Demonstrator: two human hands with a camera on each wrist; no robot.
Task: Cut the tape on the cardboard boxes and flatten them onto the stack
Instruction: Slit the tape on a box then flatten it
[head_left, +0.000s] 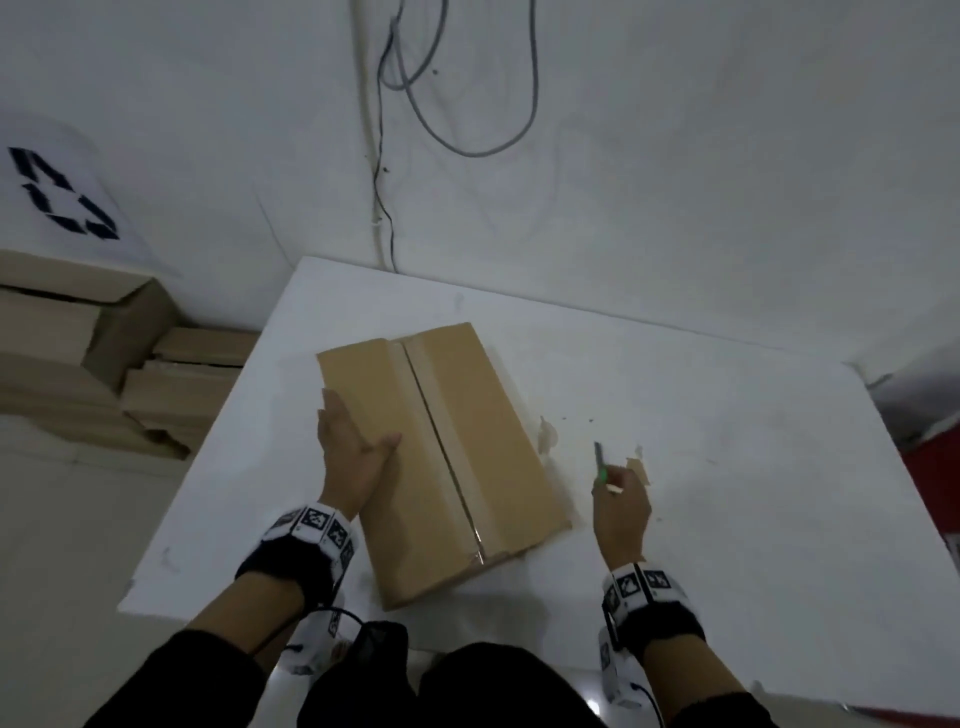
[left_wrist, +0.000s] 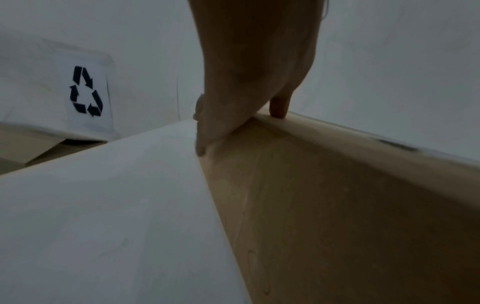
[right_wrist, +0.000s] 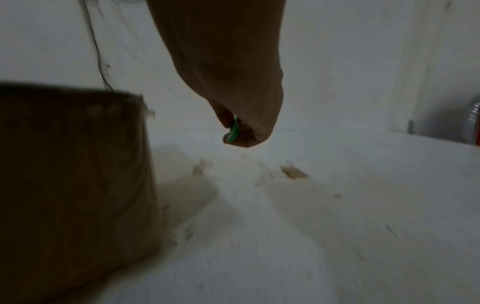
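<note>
Head view: left hand (head_left: 353, 457) lies flat, fingers straight, on the taped brown cardboard box (head_left: 483, 441) mid-desk; right hand (head_left: 621, 512) grips a green-handled cutter (head_left: 601, 464) beside it.

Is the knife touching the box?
Apart. In the head view the right hand holds the knife over the bare white table, with open tabletop between it and the box.

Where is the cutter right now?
In the head view the cutter is gripped in the right hand, above the white table just right of the cardboard box, near small tape scraps.
</note>
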